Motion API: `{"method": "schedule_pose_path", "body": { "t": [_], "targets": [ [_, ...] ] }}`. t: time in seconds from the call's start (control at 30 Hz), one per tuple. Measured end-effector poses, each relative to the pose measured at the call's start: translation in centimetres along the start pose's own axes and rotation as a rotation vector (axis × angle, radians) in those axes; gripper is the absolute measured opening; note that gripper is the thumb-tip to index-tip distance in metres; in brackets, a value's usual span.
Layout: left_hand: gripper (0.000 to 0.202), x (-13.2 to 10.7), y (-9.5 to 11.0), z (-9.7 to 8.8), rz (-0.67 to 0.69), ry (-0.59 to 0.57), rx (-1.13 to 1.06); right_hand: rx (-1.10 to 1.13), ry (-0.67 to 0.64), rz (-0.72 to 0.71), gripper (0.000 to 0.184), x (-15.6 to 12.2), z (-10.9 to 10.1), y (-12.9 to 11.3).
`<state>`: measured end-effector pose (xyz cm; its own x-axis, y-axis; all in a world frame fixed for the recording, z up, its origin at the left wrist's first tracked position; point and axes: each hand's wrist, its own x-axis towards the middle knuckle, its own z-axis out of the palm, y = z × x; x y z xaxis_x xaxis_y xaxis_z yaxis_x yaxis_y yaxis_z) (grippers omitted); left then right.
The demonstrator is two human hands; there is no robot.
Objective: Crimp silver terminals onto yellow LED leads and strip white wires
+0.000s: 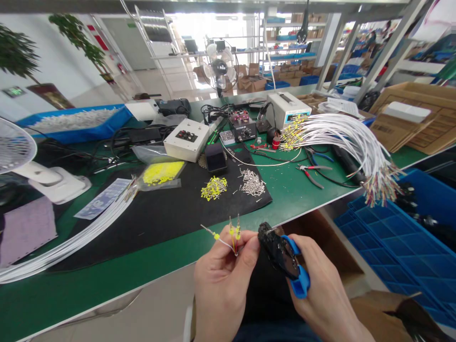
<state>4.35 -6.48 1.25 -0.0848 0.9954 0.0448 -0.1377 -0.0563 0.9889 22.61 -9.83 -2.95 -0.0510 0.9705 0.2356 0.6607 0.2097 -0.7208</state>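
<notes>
My left hand (pixel 224 280) pinches a thin white cable (pixel 235 254) whose split wires carry yellow-collared metal pins (pixel 238 230). Two of these pins point upward, and one leans out to the left. Wrapped around the blue handles of a crimping tool (pixel 281 251), my right hand (pixel 317 280) holds its black head close to the left fingertips. A small metal pin shows at the tool's jaws. Beyond the hands, a pile of yellow-collared pins (pixel 214 188) and a pile of bare silver pins (pixel 252 183) lie on the black mat (pixel 160 223).
White cables (pixel 103 216) lie along the left side. A large cable bundle (pixel 342 128) with yellow-tipped ends hangs over the right edge. Behind the mat stand a switch box (pixel 187 140) and a soldering station (pixel 243 130). Pliers (pixel 313 173) rest at right, above blue crates (pixel 399 237).
</notes>
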Motion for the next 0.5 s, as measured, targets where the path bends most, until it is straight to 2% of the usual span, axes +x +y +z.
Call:
{"method": "schedule_pose_path", "body": {
  "t": [0.27, 0.5],
  "targets": [
    [0.025, 0.1, 0.9, 0.6, 0.008, 0.075, 0.031, 0.019, -0.004, 0.001, 0.062, 0.0, 0.0, -0.6],
    [0.028, 0.0, 1.2, 0.7, 0.016, 0.065, 0.044, 0.087, -0.029, 0.023, 0.057, 0.4, 0.3, -0.6]
  ]
}}
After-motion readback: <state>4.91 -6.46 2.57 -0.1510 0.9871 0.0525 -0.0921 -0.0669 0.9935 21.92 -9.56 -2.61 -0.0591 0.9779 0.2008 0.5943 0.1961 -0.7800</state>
